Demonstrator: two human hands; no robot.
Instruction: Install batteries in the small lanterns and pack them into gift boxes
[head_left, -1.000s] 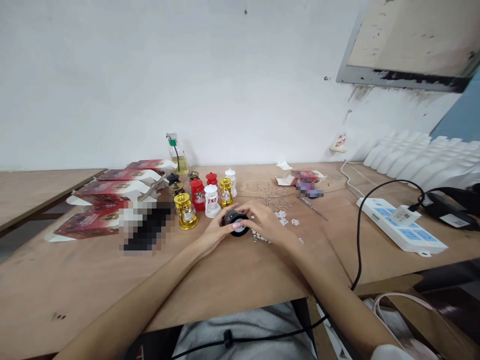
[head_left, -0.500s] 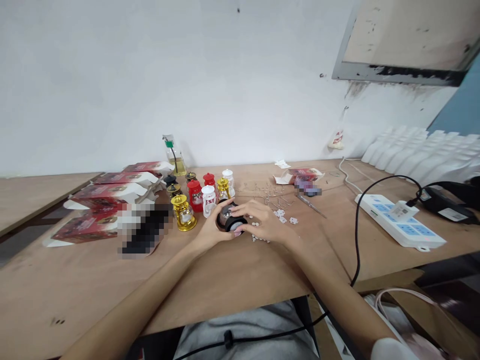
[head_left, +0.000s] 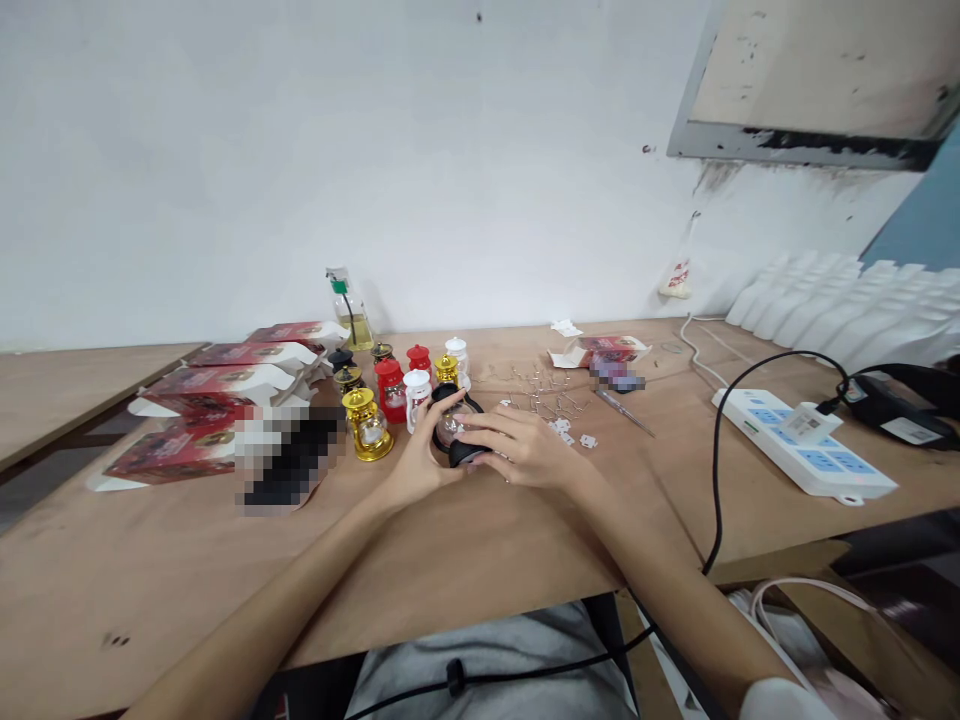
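I held the black lamp (head_left: 454, 430) tipped over above the middle of the table (head_left: 450, 565), its bottom toward me. My left hand (head_left: 417, 455) and right hand (head_left: 525, 450) curled around it, fingers pinching its sides.

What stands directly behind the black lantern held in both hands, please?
A small gold lantern and white lantern stand just behind the black lantern; the left hand and right hand partly cover it, hiding the table beneath.
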